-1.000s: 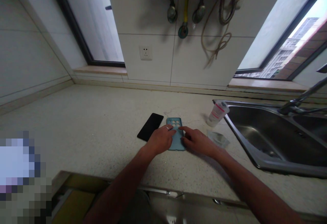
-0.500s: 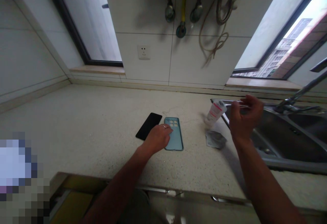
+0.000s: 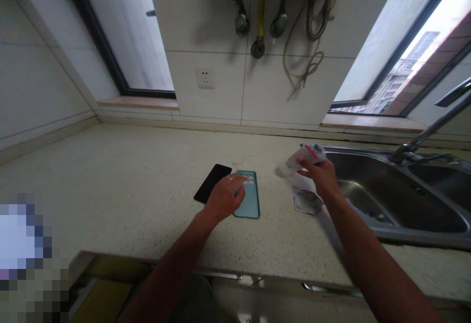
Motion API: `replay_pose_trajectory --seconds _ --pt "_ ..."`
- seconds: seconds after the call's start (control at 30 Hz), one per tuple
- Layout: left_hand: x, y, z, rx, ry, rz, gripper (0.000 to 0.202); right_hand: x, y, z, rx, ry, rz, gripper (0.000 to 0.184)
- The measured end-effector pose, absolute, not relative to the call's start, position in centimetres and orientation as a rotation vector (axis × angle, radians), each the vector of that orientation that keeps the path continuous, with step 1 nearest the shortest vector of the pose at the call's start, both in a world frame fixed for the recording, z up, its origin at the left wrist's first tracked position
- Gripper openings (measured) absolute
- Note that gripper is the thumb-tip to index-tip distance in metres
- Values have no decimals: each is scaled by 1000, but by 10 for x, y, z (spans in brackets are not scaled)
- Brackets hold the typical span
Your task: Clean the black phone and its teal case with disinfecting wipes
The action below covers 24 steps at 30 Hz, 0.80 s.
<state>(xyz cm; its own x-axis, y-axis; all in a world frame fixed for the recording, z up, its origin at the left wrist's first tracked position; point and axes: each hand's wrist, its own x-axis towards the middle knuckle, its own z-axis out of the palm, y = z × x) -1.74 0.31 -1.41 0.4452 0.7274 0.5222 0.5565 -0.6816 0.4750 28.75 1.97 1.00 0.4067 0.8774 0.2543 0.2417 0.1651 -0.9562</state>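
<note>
A teal phone case (image 3: 250, 199) lies flat on the speckled countertop (image 3: 110, 185), its camera holes at the far end. My left hand (image 3: 225, 196) rests on its left side, fingers bent over it, a ring on one finger. A black phone (image 3: 212, 182) lies just left of the case, partly behind that hand. My right hand (image 3: 319, 175) is closed around a small clear plastic bottle with a pink label (image 3: 302, 158), tipped on its side above the counter. A crumpled clear wrapper (image 3: 308, 200) lies under that hand.
A steel sink (image 3: 397, 200) with a tap (image 3: 430, 131) fills the right side. Hoses and a cord hang on the tiled back wall above a socket (image 3: 204, 77). Windows stand at both sides. The counter's front edge runs close below my arms.
My right hand left the case, rose toward the sink, then came down and took hold of the bottle, which now lies tilted. My left hand stayed on the case.
</note>
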Motion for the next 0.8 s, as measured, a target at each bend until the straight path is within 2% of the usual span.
replay_pose_trajectory --seconds 0.13,0.23,0.3,0.47,0.57,0.67,0.8 --pt "-9 -3 -11 2057 1020 1205 37 244 9 18 -1102 -948 1045 31" --pt "3 -3 -12 1637 951 1192 66 214 -3 19 -1005 -942 1212 31" --pt "9 -1 -12 1439 986 1220 76 201 -9 17 -958 -889 1287 33" --pt "12 3 -8 1275 981 1293 74 190 -13 5 -927 -892 1318 40" --pt "9 3 -8 1321 959 1266 66 186 -13 -4 -923 -881 1323 49" --pt "8 3 -12 1373 1032 1297 69 179 -14 -7 -928 -914 1335 58" --pt "6 4 -17 1464 1221 1432 70 168 -19 -5 -900 -904 1415 54"
